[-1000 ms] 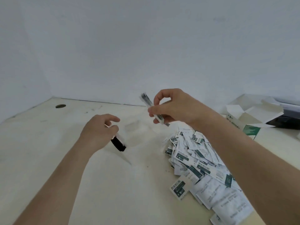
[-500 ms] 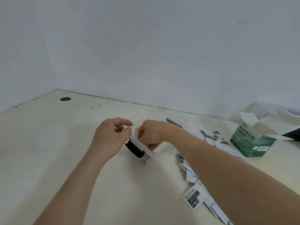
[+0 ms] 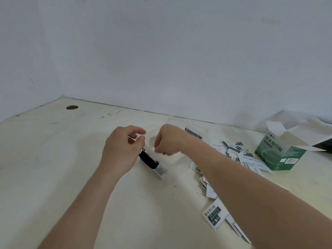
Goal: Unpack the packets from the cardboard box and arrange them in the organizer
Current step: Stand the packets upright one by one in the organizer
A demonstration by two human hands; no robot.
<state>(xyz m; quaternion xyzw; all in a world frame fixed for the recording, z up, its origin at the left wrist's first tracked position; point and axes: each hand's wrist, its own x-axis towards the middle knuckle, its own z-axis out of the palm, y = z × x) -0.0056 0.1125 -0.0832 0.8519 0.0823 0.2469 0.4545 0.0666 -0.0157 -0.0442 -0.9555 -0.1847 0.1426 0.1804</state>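
Observation:
A small clear organizer [image 3: 152,161] with a black part lies tilted on the pale table [image 3: 53,168]. My left hand [image 3: 122,150] pinches its upper left end between thumb and fingers. My right hand [image 3: 168,141] sits right over it with fingers curled down into its opening, apparently pinching a stack of packets that the fingers mostly hide. Loose white and dark green packets [image 3: 239,155] lie spread to the right, partly under my right forearm, and one lies face up nearer me [image 3: 213,216]. The green cardboard box [image 3: 276,153] stands open at the right.
White walls meet in a corner behind the table. A round cable hole [image 3: 71,107] sits at the far left. White packaging and a dark object [image 3: 323,146] lie behind the box at the right edge.
My right hand came down from the air with a stack of packets and now sits at the organizer next to my left hand. The view has shifted, and the box stands more in sight.

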